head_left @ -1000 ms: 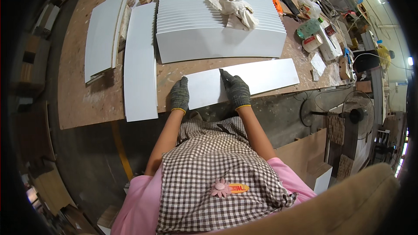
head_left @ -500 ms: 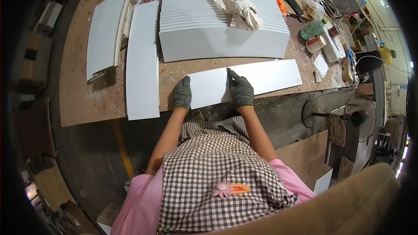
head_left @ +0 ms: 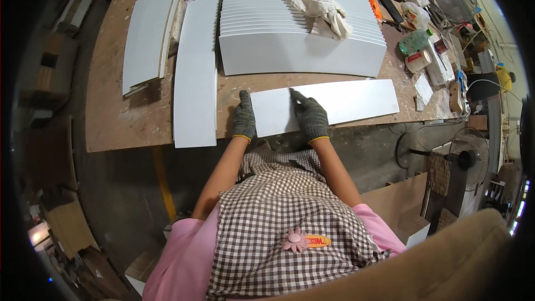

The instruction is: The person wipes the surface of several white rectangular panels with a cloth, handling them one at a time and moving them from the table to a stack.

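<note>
Both of my hands wear dark grey knitted gloves with yellow cuffs. A long white board [head_left: 362,100] lies across the near edge of the table, slightly slanted. Beside its left end is my left hand [head_left: 243,116], its fingers stretched away from me along the short edge; whether they touch it is hard to tell. My right hand [head_left: 311,117] rests on the board's left half. Its fingers reach toward the far long edge, and a dark shadow falls beside them. Anything under that palm is hidden.
Behind the board stands a stack of white panels [head_left: 301,54] with a crumpled white cloth [head_left: 322,12] on top. More white panels [head_left: 195,78] lie to the left. At right are a green bottle [head_left: 413,42], a can [head_left: 418,61] and a standing fan [head_left: 467,159].
The whole view has shifted, so table and board appear farther right. My left hand has come slightly away from the board's left end. My right hand stays on the board.
</note>
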Tool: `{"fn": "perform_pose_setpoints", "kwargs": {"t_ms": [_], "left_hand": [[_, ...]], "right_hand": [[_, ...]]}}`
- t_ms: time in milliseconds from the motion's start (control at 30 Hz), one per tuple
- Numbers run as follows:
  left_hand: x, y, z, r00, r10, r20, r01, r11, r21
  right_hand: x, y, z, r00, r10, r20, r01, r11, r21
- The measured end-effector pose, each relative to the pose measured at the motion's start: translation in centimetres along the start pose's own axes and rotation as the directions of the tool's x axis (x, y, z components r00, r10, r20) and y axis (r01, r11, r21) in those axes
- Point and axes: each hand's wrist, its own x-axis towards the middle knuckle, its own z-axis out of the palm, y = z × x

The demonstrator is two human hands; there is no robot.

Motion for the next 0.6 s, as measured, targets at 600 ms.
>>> {"fn": "perform_pose_setpoints", "kwargs": {"t_ms": [600], "left_hand": [[0.3, -0.5, -0.7, 0.993, 0.105, -0.045, -0.084, 0.937, 0.338]], "right_hand": [[1.2, 9.4, -4.1, 0.971, 0.173, -0.165, -0.176, 0.984, -0.002]]}}
